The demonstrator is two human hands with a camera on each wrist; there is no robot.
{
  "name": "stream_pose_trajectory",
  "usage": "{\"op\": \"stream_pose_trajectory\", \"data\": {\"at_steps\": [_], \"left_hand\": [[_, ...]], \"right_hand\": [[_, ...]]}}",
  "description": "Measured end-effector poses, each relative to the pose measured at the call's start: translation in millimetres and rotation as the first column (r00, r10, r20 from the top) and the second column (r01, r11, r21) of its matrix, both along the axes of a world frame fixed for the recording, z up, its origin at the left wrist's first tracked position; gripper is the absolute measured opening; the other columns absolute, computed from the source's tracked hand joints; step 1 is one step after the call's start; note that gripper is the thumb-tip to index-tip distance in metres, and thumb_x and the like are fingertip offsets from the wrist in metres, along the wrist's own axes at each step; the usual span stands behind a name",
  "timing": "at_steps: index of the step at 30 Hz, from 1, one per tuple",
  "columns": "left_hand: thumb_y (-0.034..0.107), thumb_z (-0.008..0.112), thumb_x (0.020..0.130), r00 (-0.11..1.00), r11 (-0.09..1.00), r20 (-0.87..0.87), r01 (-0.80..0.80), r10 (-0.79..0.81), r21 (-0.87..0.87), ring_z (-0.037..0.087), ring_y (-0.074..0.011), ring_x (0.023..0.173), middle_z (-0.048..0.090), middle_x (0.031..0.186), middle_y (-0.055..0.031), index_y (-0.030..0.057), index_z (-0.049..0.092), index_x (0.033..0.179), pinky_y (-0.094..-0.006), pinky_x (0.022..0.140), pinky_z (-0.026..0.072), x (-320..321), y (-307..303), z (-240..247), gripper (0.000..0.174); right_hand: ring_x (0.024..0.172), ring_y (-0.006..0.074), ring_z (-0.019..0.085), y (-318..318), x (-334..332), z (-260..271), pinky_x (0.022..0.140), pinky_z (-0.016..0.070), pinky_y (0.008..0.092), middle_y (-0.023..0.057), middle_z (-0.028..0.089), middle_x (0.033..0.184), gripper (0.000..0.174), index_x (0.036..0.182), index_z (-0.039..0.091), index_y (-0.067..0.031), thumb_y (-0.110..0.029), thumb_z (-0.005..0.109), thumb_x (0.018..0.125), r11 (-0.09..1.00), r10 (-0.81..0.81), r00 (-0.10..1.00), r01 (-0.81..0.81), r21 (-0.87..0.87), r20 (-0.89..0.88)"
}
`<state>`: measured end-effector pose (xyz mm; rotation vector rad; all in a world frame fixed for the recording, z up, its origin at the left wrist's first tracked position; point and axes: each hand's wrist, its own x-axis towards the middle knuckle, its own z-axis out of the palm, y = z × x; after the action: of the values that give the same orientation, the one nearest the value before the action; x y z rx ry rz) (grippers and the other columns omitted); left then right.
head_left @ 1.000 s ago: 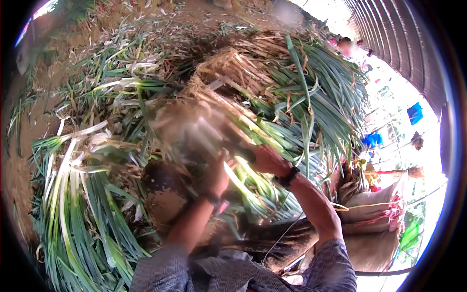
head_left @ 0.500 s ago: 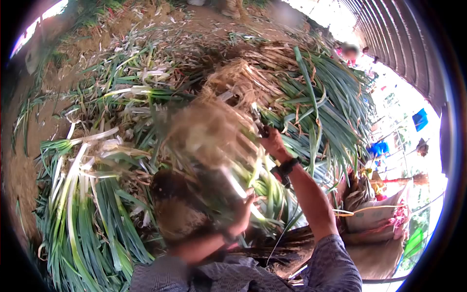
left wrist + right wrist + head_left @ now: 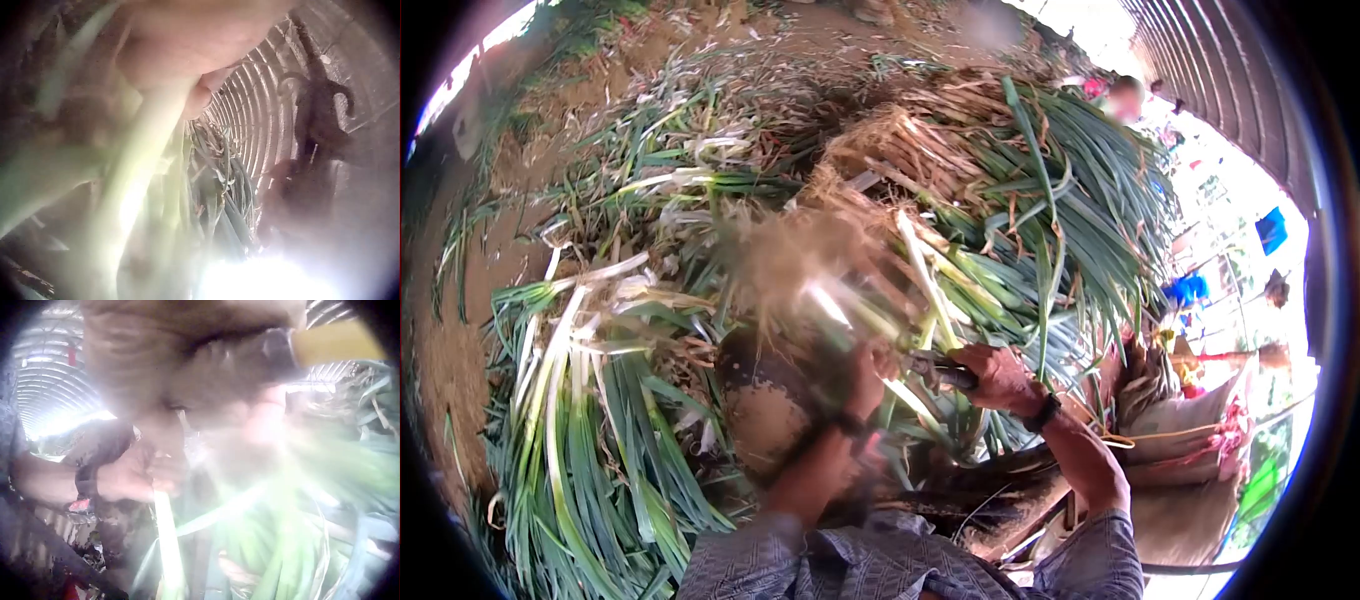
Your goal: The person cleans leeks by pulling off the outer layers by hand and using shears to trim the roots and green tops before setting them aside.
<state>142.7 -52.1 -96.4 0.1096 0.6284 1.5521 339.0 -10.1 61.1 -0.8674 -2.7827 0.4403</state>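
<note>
In the head view my left hand [image 3: 867, 380] grips a pale green onion stalk [image 3: 915, 402], also seen in the left wrist view as a stalk [image 3: 137, 169] under the hand [image 3: 200, 44]. Close to its right, my right hand [image 3: 1000, 380] is curled round a dark-handled tool [image 3: 945, 372] whose far end reaches toward the left hand. In the right wrist view the left hand [image 3: 140, 475] pinches the white stalk [image 3: 167, 540]. Beyond the hands, roots and pale stems [image 3: 800, 265] are blurred.
A large heap of green onions [image 3: 1090, 210] lies at the upper right, and another bunch [image 3: 580, 430] at the lower left. A rounded brown object [image 3: 765, 420] sits beside the left forearm. Sacks [image 3: 1175, 460] stand at the right; a person [image 3: 1122, 100] is farther back.
My right hand, raised over the stems half a second ago, has come down beside the left hand with the tool. My left hand has moved up and slightly left.
</note>
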Motion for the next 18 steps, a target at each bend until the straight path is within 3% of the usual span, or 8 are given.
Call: {"op": "stream_pose_trajectory", "data": {"at_steps": [5, 8, 10, 12, 13, 14, 15, 18], "left_hand": [[0.034, 0.057, 0.09, 0.994, 0.994, 0.07, 0.082, -0.088, 0.077, 0.033, -0.0121, 0.045, 0.032, 0.052, 0.0038, 0.0173, 0.037, 0.059, -0.0316, 0.05, 0.0341, -4, 1, -7, 0.042], [0.034, 0.056, 0.091, 0.992, 0.996, 0.098, 0.069, -0.074, 0.053, 0.036, -0.0126, 0.046, 0.034, 0.053, 0.0037, 0.0178, 0.038, 0.059, -0.0324, 0.051, 0.0373, -4, -2, -11, 0.04], [0.032, 0.054, 0.093, 0.99, 0.99, -0.046, -0.137, 0.136, -0.029, 0.041, -0.0121, 0.049, 0.038, 0.056, 0.0044, 0.018, 0.041, 0.063, -0.032, 0.052, 0.0399, -2, 4, -16, 0.035], [0.032, 0.052, 0.096, 0.948, 0.988, -0.304, -0.053, 0.095, 0.141, 0.052, -0.0097, 0.06, 0.047, 0.067, 0.0057, 0.0184, 0.048, 0.076, -0.0299, 0.055, 0.046, -31, 13, -23, 0.024], [0.033, 0.053, 0.097, 0.987, 0.984, -0.07, -0.137, 0.145, 0.111, 0.054, -0.0081, 0.063, 0.049, 0.068, 0.0051, 0.0194, 0.049, 0.081, -0.0262, 0.053, 0.0452, -35, 14, 7, 0.022], [0.034, 0.055, 0.097, 0.985, 0.981, -0.056, -0.154, 0.161, 0.118, 0.05, -0.0072, 0.054, 0.045, 0.059, 0.0069, 0.02, 0.05, 0.079, -0.025, 0.048, 0.0436, -49, 14, 33, 0.024], [0.039, 0.058, 0.096, 0.94, 0.943, -0.162, -0.319, 0.301, -0.095, 0.043, -0.0062, 0.044, 0.039, 0.054, 0.0102, 0.0203, 0.05, 0.079, -0.0246, 0.042, 0.0384, -53, 14, 80, 0.027], [0.042, 0.065, 0.093, 0.884, 0.9, -0.219, -0.433, 0.412, -0.056, 0.039, -0.0052, 0.044, 0.038, 0.053, 0.011, 0.0203, 0.048, 0.076, -0.0251, 0.041, 0.035, -101, 35, 116, 0.033]], "right_hand": [[0.081, 0.0375, 0.066, 2, 3, -8, 0.07, 0.0533, 0.0451, 0.0169, 0.068, 0.09, 0.038, 0.11, 0.065, -0.003, -0.009, 0.071, 0.073, 0.996, 0.0, 0.996, 0.008, 0.09, -0.093], [0.081, 0.0378, 0.067, -9, -16, 18, 0.071, 0.0539, 0.0449, 0.0185, 0.069, 0.089, 0.039, 0.111, 0.065, -0.0022, -0.011, 0.071, 0.073, 0.995, -0.088, 0.996, 0.087, -0.046, -0.012], [0.081, 0.038, 0.067, -8, -12, 18, 0.07, 0.0542, 0.045, 0.0197, 0.069, 0.091, 0.038, 0.11, 0.066, -0.002, -0.013, 0.072, 0.075, 0.998, -0.021, 1.0, 0.021, -0.067, -0.012], [0.081, 0.0382, 0.067, -7, 1, 14, 0.07, 0.0541, 0.0452, 0.0198, 0.069, 0.092, 0.035, 0.11, 0.066, -0.0028, -0.014, 0.072, 0.077, 0.992, 0.093, 0.995, -0.091, -0.089, 0.019], [0.079, 0.0385, 0.067, -18, 1, 26, 0.069, 0.0531, 0.0456, 0.0188, 0.069, 0.089, 0.031, 0.107, 0.067, -0.004, -0.014, 0.071, 0.078, 0.994, 0.026, 0.999, -0.03, -0.108, -0.039], [0.078, 0.0378, 0.066, -18, 10, 29, 0.068, 0.0517, 0.0453, 0.0171, 0.069, 0.086, 0.026, 0.103, 0.068, -0.006, -0.013, 0.07, 0.078, 0.974, -0.033, 0.998, 0.021, -0.228, -0.05], [0.077, 0.0373, 0.066, -19, 21, 27, 0.066, 0.0511, 0.0452, 0.0165, 0.068, 0.084, 0.025, 0.102, 0.068, -0.0067, -0.013, 0.069, 0.078, 0.972, -0.076, 0.996, 0.065, -0.226, -0.04], [0.072, 0.0367, 0.066, -22, 55, 29, 0.062, 0.0495, 0.0452, 0.016, 0.067, 0.081, 0.021, 0.1, 0.068, -0.0084, -0.012, 0.069, 0.079, 0.974, -0.09, 0.993, 0.072, -0.215, -0.071]]}}
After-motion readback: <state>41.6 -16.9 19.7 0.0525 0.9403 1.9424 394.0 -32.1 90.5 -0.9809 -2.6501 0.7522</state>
